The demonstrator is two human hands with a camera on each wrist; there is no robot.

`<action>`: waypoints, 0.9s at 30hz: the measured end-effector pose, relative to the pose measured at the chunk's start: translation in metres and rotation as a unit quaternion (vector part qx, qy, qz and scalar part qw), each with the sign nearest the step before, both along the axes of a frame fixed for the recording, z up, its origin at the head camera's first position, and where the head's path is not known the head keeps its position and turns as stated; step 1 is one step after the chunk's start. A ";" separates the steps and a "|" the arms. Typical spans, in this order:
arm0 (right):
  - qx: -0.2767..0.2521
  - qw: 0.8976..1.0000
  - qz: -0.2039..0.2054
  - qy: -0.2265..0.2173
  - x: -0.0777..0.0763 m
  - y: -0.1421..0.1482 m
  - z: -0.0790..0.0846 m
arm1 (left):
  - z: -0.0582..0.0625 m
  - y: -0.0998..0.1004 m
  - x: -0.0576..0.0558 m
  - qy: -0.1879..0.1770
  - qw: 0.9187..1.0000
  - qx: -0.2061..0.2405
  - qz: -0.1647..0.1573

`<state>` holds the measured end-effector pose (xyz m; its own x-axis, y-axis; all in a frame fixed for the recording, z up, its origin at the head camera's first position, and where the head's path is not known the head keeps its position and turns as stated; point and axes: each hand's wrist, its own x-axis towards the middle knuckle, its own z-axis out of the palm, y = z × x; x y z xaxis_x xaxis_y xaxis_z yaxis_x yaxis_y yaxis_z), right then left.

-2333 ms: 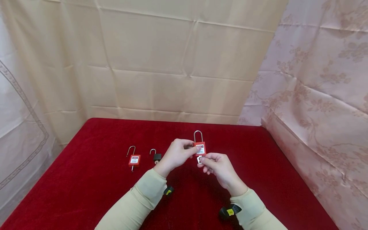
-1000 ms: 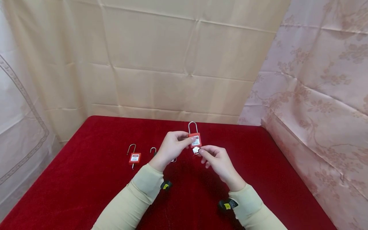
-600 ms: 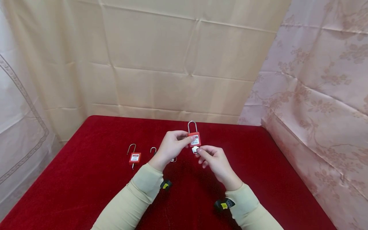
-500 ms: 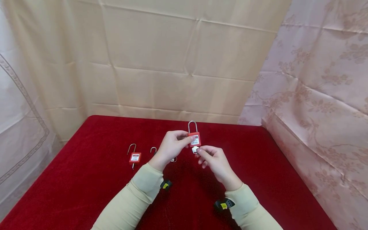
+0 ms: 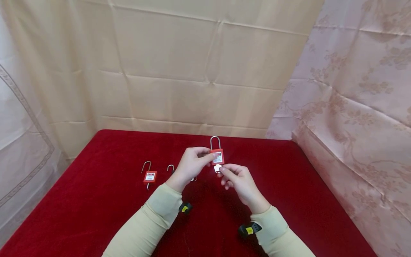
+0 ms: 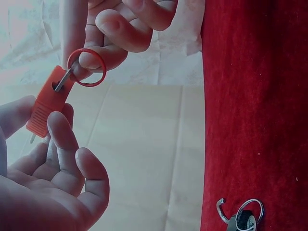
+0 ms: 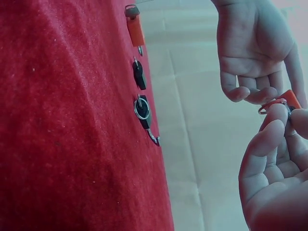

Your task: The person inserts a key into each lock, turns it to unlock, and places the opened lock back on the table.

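My left hand (image 5: pixel 192 163) holds up a red padlock (image 5: pixel 218 159) with a white label, thumb across its front and fingers behind. Its long steel shackle points up and looks closed. Just below, my right hand (image 5: pixel 241 182) pinches a silver key (image 5: pixel 218 168) between thumb and forefinger. In the left wrist view the key's blade (image 6: pixel 63 80) enters the slot in the padlock's base, and a red ring (image 6: pixel 102 63) hangs on the key. Fingers hide the key's bow there. Both hands are above the table, seen in the right wrist view with the padlock's orange-red corner (image 7: pixel 291 98).
Left on the red cloth (image 5: pixel 96 210) lies another red padlock (image 5: pixel 150 176), shackle open, a key at its base. Behind my left wrist, a small open shackle (image 5: pixel 170 167) and a key ring (image 5: pixel 194 179) show. The right wrist view has two black padlocks (image 7: pixel 140 77) there.
Both hands and the padlock have moved slightly left and away from 2.3 seconds ago. The key's bow has turned and now catches the light; the left hand is nearly still since one second ago.
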<state>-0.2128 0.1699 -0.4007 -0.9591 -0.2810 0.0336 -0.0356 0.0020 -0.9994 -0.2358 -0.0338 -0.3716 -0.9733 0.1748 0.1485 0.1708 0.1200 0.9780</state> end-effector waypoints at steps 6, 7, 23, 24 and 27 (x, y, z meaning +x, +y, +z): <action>-0.037 0.999 0.020 -0.007 0.001 0.000 -0.001 | 0.000 0.001 -0.001 0.000 1.000 0.019 -0.006; -0.045 0.999 0.025 -0.011 0.001 0.000 -0.001 | 0.000 0.001 -0.001 -0.001 1.000 0.023 -0.006; -0.150 0.981 0.107 -0.060 0.002 0.003 -0.002 | -0.004 0.003 -0.004 -0.015 0.997 0.070 -0.022; -0.155 0.979 0.113 -0.064 0.001 0.003 -0.003 | -0.004 0.003 -0.003 -0.015 0.997 0.074 -0.024; -0.171 0.974 0.127 -0.079 0.002 0.003 -0.003 | -0.004 0.004 -0.003 -0.017 0.996 0.085 -0.029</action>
<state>-0.2113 0.1731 -0.4037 -0.8612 -0.5078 0.0239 0.1633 -0.3208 -0.9330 -0.2387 -0.0295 -0.3759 -0.9673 0.2058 0.1484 0.1397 -0.0559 0.9886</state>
